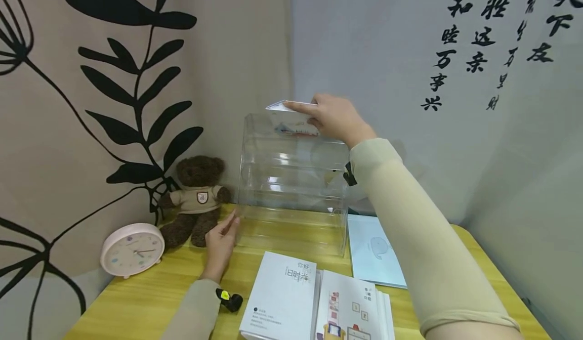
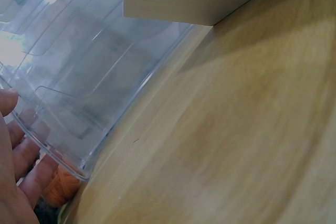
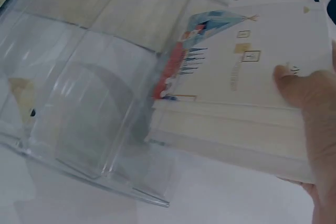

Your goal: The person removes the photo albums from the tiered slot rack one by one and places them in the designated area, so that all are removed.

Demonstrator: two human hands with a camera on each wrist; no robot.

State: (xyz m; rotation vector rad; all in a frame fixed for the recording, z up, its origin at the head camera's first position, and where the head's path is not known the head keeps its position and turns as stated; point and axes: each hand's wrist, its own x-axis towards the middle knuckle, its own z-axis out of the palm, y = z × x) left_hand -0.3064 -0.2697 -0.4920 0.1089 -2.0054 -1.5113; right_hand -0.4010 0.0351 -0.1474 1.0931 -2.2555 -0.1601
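A clear, tiered plastic display rack [image 1: 291,185] stands upright on the table. At its top tier my right hand [image 1: 339,120] grips a stack of white illustrated notebooks [image 3: 226,66], thumb on the cover and fingers underneath. The stack's lower edge lies at the top compartment; how far inside it sits I cannot tell. Low on the rack's left side, my left hand [image 1: 223,244] holds the edge. In the left wrist view, the thumb [image 2: 8,100] is on the near side and the fingers [image 2: 37,179] show behind the clear plastic.
White notebook stacks [image 1: 284,294] stand in front of the rack, with illustrated ones [image 1: 350,304] beside them. A light blue booklet [image 1: 375,249] lies to the right. On the left are a brown teddy bear [image 1: 198,198] and a pink clock [image 1: 132,251]. Walls close the back.
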